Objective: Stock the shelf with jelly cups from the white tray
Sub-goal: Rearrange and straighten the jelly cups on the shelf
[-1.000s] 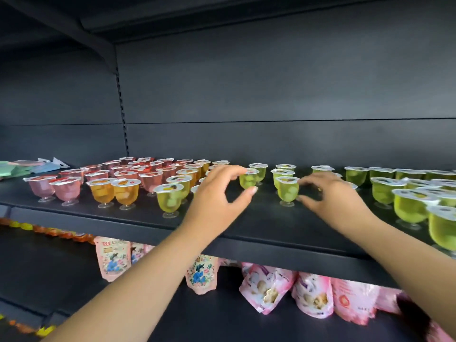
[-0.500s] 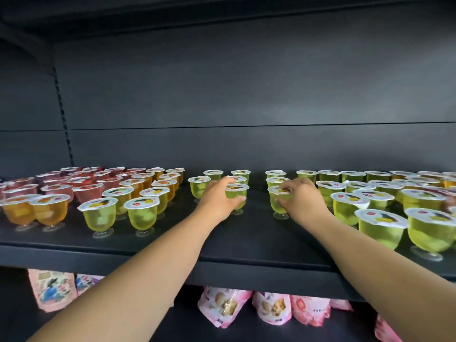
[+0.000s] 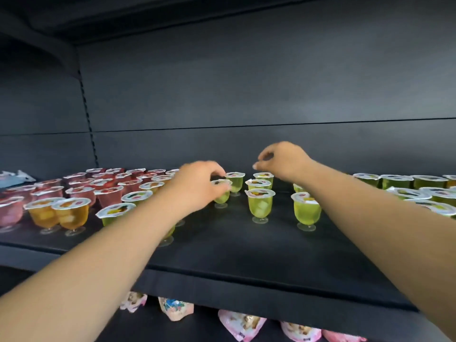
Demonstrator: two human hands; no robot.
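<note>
Since half a second ago the right hand (image 3: 283, 160) has lifted off its green cup and now hangs above the row, fingers loosely curled and holding nothing, while the left hand (image 3: 197, 186) has stayed low on its cup.

Across the view runs the dark shelf (image 3: 241, 245), carrying jelly cups in colour groups: red cups (image 3: 108, 193) at the far left, orange cups (image 3: 71, 213) in front of them, green cups (image 3: 261, 203) through the middle and right. Pink pouches (image 3: 240, 322) hang under the shelf.

That left hand's fingers and thumb pinch the rim of a small green cup (image 3: 222, 193), standing upright on the shelf just beside another green one behind it. No white tray shows.
</note>
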